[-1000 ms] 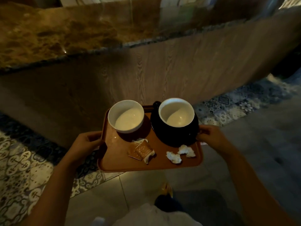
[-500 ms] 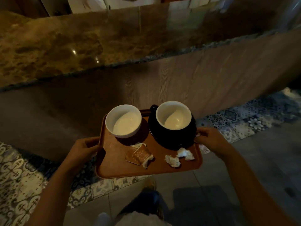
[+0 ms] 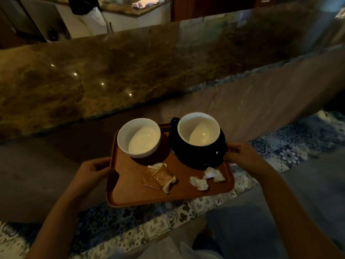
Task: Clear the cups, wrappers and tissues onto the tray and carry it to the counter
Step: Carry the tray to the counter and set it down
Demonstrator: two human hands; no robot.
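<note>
Tray [image 3: 130, 191] sits low in the middle of the frame, gripped at both short ends: your left hand [image 3: 91, 170] curls onto the left rim, your right hand [image 3: 240, 156] clamps the right rim beside the black cup [image 3: 198, 142]. The white cup [image 3: 139, 137], wrappers [image 3: 158, 177] and tissues [image 3: 206, 178] all lie on it. The counter [image 3: 130, 71] fills the upper frame, straight ahead and higher than the tray, its long edge running roughly parallel with the tray's long axis. Neither hand is nearer, so you likely need to lift and push forward evenly.
</note>
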